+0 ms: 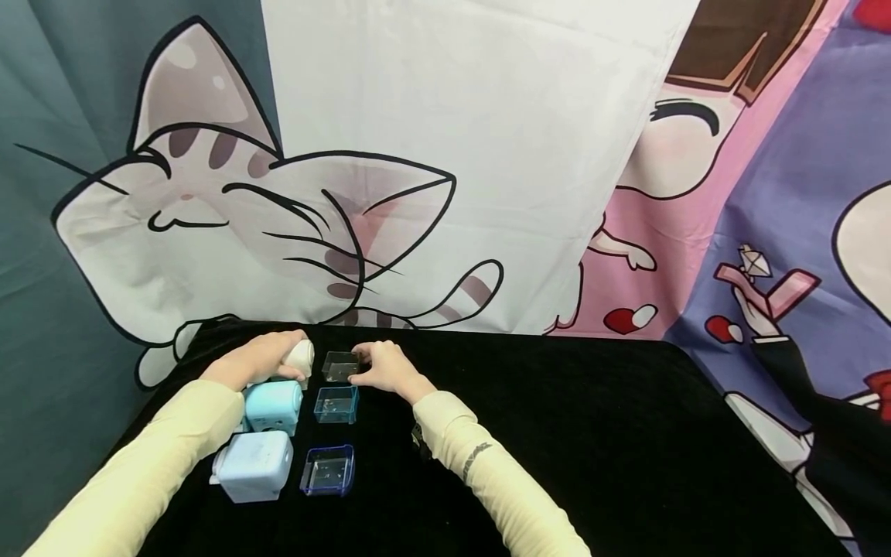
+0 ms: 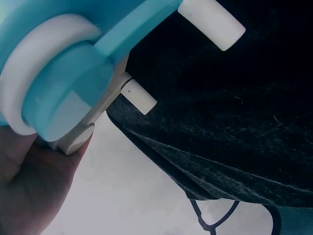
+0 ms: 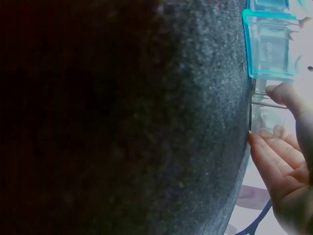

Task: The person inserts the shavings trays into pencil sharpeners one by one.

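In the head view my left hand [image 1: 256, 360] grips a white container [image 1: 302, 356] at the back left of the cloth. My right hand [image 1: 388, 368] pinches the right side of a small clear box [image 1: 338, 367] beside it. The right wrist view also shows this clear box [image 3: 266, 117] between the thumb and fingers. Nearer lie a light-blue container [image 1: 273, 404] and a clear box with turquoise edges [image 1: 336, 406]. In the left wrist view the light-blue container [image 2: 68, 88] hides much of the white one and most of the left hand [image 2: 34, 181].
A lavender container [image 1: 254, 464] and a clear box with dark-blue edges [image 1: 327, 470] stand closest to me. Black cloth [image 1: 592, 433] covers the table. A printed curtain [image 1: 487, 116] hangs behind its back edge.
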`<control>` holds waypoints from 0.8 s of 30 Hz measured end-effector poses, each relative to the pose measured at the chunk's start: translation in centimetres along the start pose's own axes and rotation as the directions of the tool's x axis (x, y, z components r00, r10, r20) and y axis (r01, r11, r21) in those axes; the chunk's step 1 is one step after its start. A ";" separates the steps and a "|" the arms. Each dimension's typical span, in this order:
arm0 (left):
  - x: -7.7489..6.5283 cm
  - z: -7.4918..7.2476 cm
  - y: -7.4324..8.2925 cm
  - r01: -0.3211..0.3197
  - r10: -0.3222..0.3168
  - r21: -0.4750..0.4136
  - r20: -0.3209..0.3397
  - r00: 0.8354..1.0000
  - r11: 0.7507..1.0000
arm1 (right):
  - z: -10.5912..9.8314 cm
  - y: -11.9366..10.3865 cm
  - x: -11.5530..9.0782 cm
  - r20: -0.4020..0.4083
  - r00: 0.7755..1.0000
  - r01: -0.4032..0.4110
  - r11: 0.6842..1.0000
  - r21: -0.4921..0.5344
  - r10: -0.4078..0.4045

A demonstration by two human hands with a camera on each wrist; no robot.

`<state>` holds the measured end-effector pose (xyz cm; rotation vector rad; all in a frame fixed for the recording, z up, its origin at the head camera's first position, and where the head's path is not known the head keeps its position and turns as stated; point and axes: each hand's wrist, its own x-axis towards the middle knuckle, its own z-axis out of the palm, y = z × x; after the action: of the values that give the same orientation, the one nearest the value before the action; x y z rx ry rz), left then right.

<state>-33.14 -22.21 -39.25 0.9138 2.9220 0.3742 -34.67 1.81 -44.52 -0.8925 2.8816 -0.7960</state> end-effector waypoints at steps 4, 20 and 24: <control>-0.1 -0.1 0.1 0.009 -0.009 -0.004 0.006 1.000 1.000 | -0.1 -0.1 0.2 0.005 1.000 0.013 1.000 -0.013 -0.013; 0.0 -0.1 0.0 -0.013 0.013 -0.007 0.013 1.000 1.000 | -0.2 -0.1 0.7 0.017 1.000 0.026 0.999 -0.022 -0.025; 0.1 0.0 -0.1 -0.007 0.007 -0.011 0.014 1.000 1.000 | -0.1 -0.3 0.8 0.015 1.000 0.025 0.999 -0.024 -0.024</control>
<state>-33.28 -22.23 -39.26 0.9219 2.9020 0.3815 -35.22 1.23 -44.24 -0.9337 2.8798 -0.7546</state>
